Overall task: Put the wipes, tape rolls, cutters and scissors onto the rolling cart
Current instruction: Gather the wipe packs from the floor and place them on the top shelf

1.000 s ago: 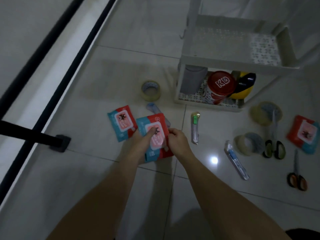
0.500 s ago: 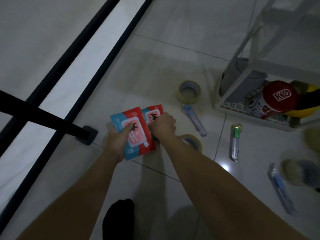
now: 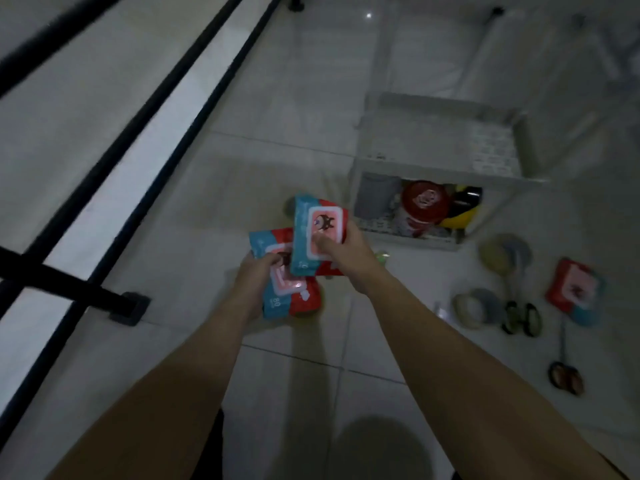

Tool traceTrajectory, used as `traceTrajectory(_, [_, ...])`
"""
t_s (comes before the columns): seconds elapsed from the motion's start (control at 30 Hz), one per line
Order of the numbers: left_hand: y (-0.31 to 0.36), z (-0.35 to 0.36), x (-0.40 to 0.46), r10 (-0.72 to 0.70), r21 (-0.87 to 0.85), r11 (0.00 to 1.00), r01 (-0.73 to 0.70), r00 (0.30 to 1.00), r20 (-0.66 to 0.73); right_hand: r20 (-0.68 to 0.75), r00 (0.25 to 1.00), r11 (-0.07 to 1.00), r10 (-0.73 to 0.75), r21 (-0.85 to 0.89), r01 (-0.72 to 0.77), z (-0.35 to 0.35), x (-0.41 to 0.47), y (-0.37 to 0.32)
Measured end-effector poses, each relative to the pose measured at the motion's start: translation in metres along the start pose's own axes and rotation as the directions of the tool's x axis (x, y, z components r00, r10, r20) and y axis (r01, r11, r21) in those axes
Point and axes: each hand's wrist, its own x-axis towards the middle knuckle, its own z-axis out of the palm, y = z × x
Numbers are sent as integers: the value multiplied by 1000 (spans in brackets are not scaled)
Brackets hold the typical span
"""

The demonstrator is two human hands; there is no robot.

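My left hand [image 3: 254, 282] grips one red-and-blue wipes pack [image 3: 289, 296] above the floor. My right hand [image 3: 346, 258] grips a second wipes pack [image 3: 317, 233], lifted a little higher and overlapping the first. The white rolling cart [image 3: 450, 178] stands just beyond, its top shelf bare. A third wipes pack [image 3: 575, 289] lies on the tiles at the right. Nearby lie tape rolls [image 3: 504, 254] [image 3: 472, 308], green-handled scissors [image 3: 521, 317] and orange-handled scissors [image 3: 564, 372]. A green cutter [image 3: 382, 258] peeks out behind my right wrist.
The cart's lower shelf holds a grey container [image 3: 375, 199], a red-lidded tub [image 3: 424, 206] and a yellow-black object [image 3: 462, 209]. A black metal frame with a foot [image 3: 130, 308] runs along the left. White floor tiles lie around the cart.
Both hands have risen from the floor, each with a wipes pack. The view has swung back toward the cart, and the right-hand pack now sits above the left one.
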Motion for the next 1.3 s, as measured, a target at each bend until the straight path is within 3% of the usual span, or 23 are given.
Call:
traceTrajectory(0.17, [-8, 109, -38, -143, -56, 986, 160, 963, 230, -129, 992, 998, -1, -70, -8, -72, -47, 1])
traceTrajectory(0.23, [-22, 141, -45, -92, -3, 995, 96, 962, 257, -169, 985, 988, -32, -154, 6, -103, -56, 7])
traceTrajectory(0.3, [-38, 169, -52, -26, 83, 997, 6, 967, 252, -218, 974, 934, -64, -357, -18, -130, -72, 1])
traceTrajectory(0.37, [-52, 199, -62, 3, 166, 985, -50, 963, 270, -255, 967, 886, 12, -445, -128, -157, -83, 2])
traceTrajectory(0.4, [-58, 212, -64, 4, 203, 977, -62, 962, 273, -262, 963, 904, 62, -395, -165, -171, -87, 3])
traceTrajectory(0.5, [-70, 242, -61, -11, 216, 975, -59, 951, 308, -275, 948, 985, 160, -14, -171, -215, -90, 0])
traceTrajectory(0.53, [-74, 251, -59, -24, 221, 974, -49, 948, 317, -324, 933, 987, 154, 16, -158, -230, -90, -4])
traceTrajectory(0.73, [-76, 314, -59, -122, 306, 952, -12, 903, 412, -643, 741, 915, 195, -152, -373, -328, -78, -12])
traceTrajectory(0.9, [-87, 376, -39, -139, 306, 952, -15, 869, 475, -859, 476, 824, 187, -127, -553, -402, -67, 16])
traceTrajectory(1.0, [-115, 396, -19, -147, 324, 946, -23, 859, 490, -904, 372, 771, 213, -79, -632, -444, -45, 54])
traceTrajectory(1.13, [-143, 402, 1, -142, 332, 943, -33, 860, 490, -924, 311, 779, 222, -24, -627, -485, -19, 103])
traceTrajectory(1.3, [-150, 378, 5, -117, 314, 949, -29, 892, 436, -917, 335, 758, 217, -58, -650, -504, -14, 119])
